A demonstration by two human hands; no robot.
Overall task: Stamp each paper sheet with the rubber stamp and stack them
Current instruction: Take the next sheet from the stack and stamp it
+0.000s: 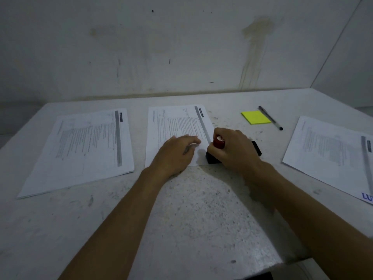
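Gripping the rubber stamp (219, 142) by its red knob, my right hand (234, 150) is curled tight around it, base sitting on a black ink pad (212, 159) just off the right edge of the middle sheet (177, 126). Reading this as the inking step, not the print itself. My left hand (177, 153) is lying flat and relaxed, fingers straight, pressing on that sheet's near right part to pin it. Next move, I am judging, is calling for a lift off the pad, a short shift left onto bare paper, then a square press. Farther left, a stack of sheets (80, 150) is lying well apart; at far right a stamped-looking sheet (331, 156) is showing blue letters at its near corner. Beyond, a yellow sticky pad (255, 117) and a pen (270, 117) are lying near the table (191, 209) back edge.
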